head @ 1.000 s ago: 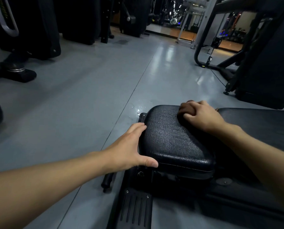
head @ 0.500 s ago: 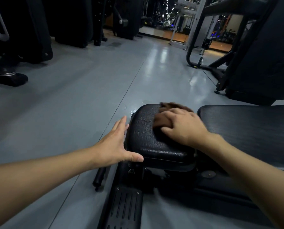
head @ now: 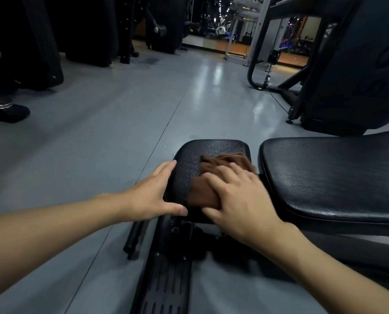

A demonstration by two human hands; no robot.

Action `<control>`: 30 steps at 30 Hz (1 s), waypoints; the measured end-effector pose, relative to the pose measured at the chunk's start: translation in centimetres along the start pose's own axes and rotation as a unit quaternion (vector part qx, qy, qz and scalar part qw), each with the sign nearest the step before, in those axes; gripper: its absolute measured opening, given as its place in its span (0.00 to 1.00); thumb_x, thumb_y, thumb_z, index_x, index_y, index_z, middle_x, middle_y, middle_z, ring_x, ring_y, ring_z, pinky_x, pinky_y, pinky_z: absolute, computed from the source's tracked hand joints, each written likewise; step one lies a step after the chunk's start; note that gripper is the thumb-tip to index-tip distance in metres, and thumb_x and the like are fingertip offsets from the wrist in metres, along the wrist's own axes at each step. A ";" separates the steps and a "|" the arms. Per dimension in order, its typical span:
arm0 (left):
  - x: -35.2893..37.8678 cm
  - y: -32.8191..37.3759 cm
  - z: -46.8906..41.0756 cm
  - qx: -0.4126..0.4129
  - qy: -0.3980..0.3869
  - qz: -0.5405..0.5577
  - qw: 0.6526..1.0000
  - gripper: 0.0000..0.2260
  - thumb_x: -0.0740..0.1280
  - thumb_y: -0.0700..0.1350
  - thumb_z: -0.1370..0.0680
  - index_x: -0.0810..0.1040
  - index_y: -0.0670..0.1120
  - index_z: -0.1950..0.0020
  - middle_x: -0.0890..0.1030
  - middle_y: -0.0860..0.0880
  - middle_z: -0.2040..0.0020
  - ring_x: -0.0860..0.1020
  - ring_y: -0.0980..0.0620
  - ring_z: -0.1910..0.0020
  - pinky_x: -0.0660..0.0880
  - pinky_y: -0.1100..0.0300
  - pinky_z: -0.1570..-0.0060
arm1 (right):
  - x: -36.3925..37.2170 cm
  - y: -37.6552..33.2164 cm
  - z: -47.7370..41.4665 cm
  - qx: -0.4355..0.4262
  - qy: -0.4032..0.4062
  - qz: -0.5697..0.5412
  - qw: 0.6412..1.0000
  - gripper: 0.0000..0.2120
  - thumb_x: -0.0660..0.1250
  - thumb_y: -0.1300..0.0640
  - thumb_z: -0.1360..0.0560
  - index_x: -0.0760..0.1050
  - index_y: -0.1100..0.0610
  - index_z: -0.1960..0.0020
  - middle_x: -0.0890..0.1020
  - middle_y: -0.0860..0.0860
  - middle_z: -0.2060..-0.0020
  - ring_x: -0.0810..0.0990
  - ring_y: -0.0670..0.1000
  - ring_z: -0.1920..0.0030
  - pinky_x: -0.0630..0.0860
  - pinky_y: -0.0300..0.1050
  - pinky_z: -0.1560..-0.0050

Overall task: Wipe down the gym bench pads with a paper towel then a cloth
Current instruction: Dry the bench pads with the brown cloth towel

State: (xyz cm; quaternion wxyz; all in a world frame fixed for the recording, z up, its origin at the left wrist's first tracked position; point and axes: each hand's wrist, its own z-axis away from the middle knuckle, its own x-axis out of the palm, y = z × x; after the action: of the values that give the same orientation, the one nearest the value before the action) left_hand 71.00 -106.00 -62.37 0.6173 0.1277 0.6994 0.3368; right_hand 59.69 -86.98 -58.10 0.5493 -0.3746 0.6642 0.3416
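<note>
Dim scene; ceiling glare streaks the floor (head: 213, 75); wide-angle edges bend.

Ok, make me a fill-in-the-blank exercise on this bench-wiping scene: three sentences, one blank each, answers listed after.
1. The right hand presses a ____ cloth flat onto the small pad.
2. The left hand, fingers straight, rests against the ____ side of the small pad.
3. The long pad lies to the ____ of the small pad, with a gap between them.

Missing words: brown; left; right
</note>
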 end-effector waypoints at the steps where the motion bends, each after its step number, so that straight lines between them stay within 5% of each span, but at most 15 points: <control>1: -0.4 0.1 -0.1 0.007 -0.020 -0.019 1.000 0.54 0.76 0.61 0.33 0.44 0.51 0.20 0.46 0.57 0.21 0.54 0.58 0.24 0.54 0.65 0.28 | 0.0 0.6 0.8 0.044 0.017 -0.024 0.999 0.33 0.55 0.34 0.35 0.71 0.45 0.33 0.75 0.53 0.36 0.70 0.61 0.33 0.69 0.57 0.34; 7: -0.6 1.8 -1.5 0.029 -0.073 -0.080 0.994 0.51 0.72 0.70 0.36 0.47 0.60 0.21 0.40 0.55 0.20 0.43 0.54 0.21 0.50 0.53 0.23 | 0.6 0.4 3.2 0.153 0.027 -0.148 0.977 0.35 0.67 0.42 0.31 0.62 0.45 0.26 0.57 0.59 0.25 0.63 0.63 0.28 0.61 0.52 0.27; 14: 0.4 2.0 -1.5 0.031 -0.061 -0.097 0.993 0.50 0.72 0.68 0.34 0.46 0.58 0.21 0.39 0.53 0.20 0.36 0.55 0.22 0.46 0.54 0.23 | -0.4 1.8 -3.0 0.226 -0.026 -0.158 0.961 0.26 0.65 0.39 0.30 0.67 0.47 0.36 0.67 0.59 0.35 0.75 0.66 0.41 0.71 0.54 0.39; 30: -0.2 2.9 -1.4 0.017 -0.078 -0.111 0.991 0.51 0.72 0.68 0.34 0.46 0.57 0.21 0.40 0.49 0.20 0.37 0.52 0.22 0.46 0.52 0.23 | -0.6 0.8 -3.0 0.243 -0.045 -0.106 0.963 0.29 0.63 0.37 0.29 0.63 0.51 0.35 0.67 0.62 0.37 0.75 0.68 0.43 0.73 0.55 0.45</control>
State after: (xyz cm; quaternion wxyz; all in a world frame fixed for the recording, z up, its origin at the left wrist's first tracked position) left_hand 69.05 -104.37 -60.42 0.7012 0.0858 0.6645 0.2435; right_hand 57.65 -89.09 -56.96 0.6859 -0.2828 0.6585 0.1263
